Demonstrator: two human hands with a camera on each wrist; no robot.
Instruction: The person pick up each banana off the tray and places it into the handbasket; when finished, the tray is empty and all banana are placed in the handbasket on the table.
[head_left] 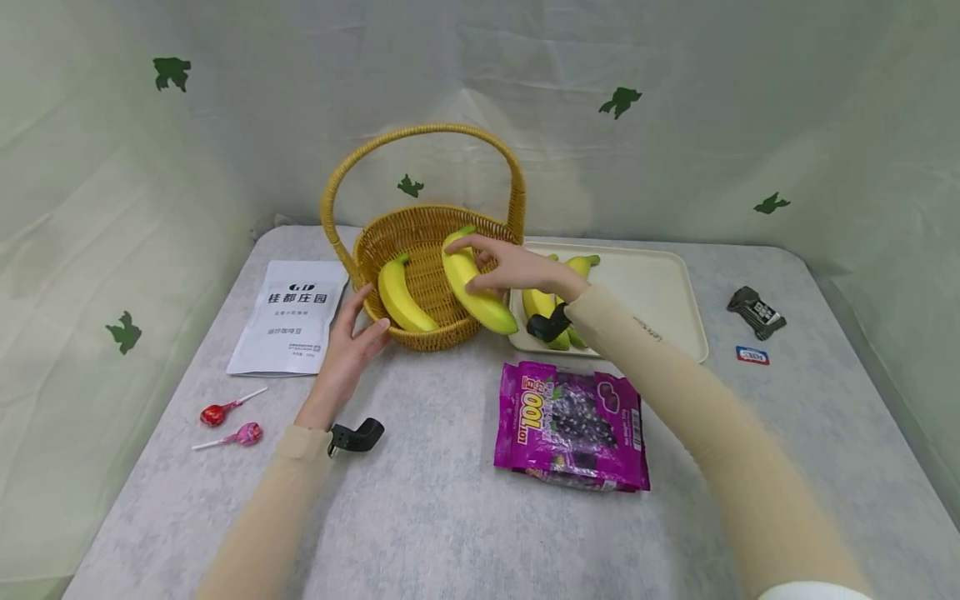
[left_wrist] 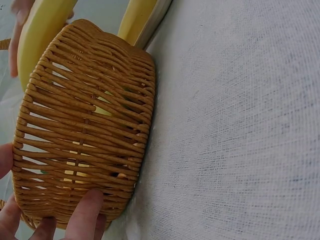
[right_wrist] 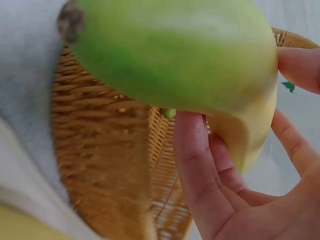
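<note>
A wicker basket [head_left: 431, 340] with a tall arched handle stands toward the back of the table, one yellow banana [head_left: 405, 298] lying inside it. My left hand [head_left: 351, 354] touches the basket's front left side, fingers spread against the woven wall [left_wrist: 85, 130]. Over the basket's right rim, my right hand [head_left: 517, 271] grips another banana [head_left: 474, 287] between thumb and fingers. That held banana [right_wrist: 175, 55] has a greenish end with a dark tip and slants across the rim. To the right, more bananas [head_left: 581, 265] lie on a cream tray [head_left: 660, 292], partly hidden by the right wrist.
A purple candy bag [head_left: 573, 429] lies in front of the tray. Left of the basket is a white pouch [head_left: 288, 317], with a red lollipop [head_left: 213, 415] and a pink lollipop [head_left: 249, 433] nearer. At right are a dark wrapped packet [head_left: 756, 312] and a small blue-red packet [head_left: 752, 356].
</note>
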